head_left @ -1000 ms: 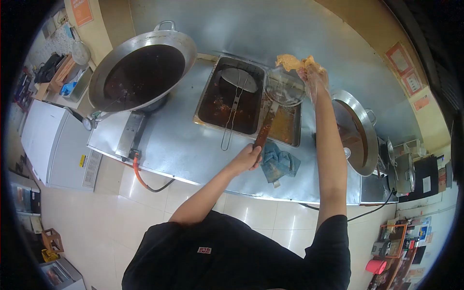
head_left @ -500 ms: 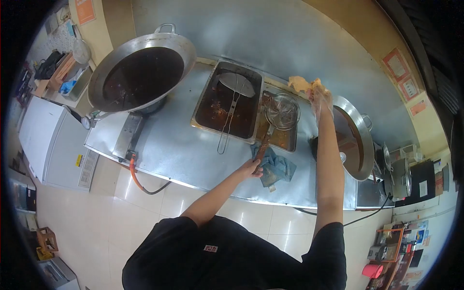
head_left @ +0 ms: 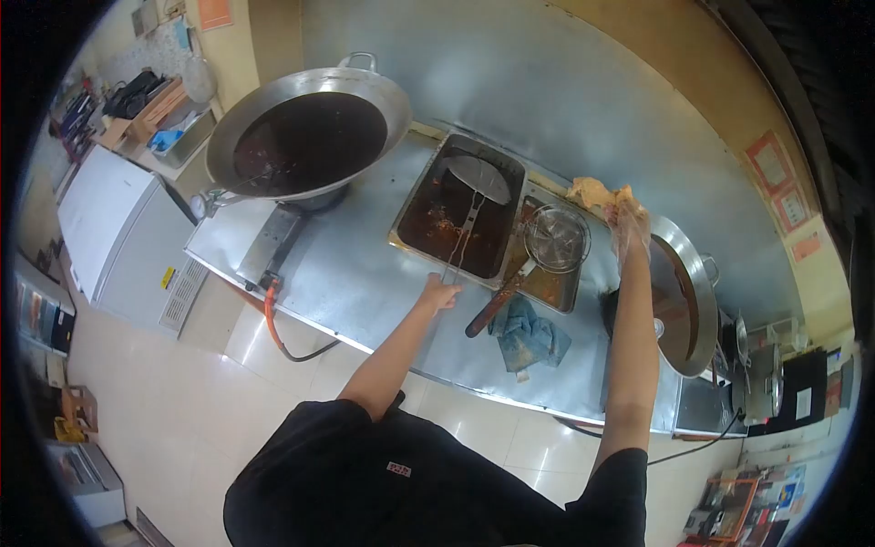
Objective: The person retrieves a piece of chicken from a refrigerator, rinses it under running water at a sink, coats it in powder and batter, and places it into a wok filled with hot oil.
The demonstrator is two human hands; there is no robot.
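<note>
My left hand [head_left: 442, 294] is closed around the end of the long wire handle of a flat skimmer [head_left: 479, 178]. The skimmer's round head lies in a deep metal tray [head_left: 398, 242] of dark oil with crumbs. In a clear plastic glove, my right hand [head_left: 631, 226] grips a golden-brown piece of fried food [head_left: 592, 193], held up near the back wall. Between the hands, a round wire strainer [head_left: 557, 239] with a wooden handle rests across a second metal tray [head_left: 567, 305]. That handle lies beside a crumpled blue cloth [head_left: 529, 334].
A large wok [head_left: 398, 109] of dark oil stands on a burner at left, with a dial thermometer [head_left: 199, 206] at its rim. Another wok [head_left: 700, 356] of brown oil is at right, partly behind my right arm. An orange gas hose [head_left: 271, 319] hangs off the counter's front edge.
My left hand has let go of the strainer's wooden handle and moved left to the skimmer's wire handle. My right hand still holds the fried piece up. The view has shifted slightly.
</note>
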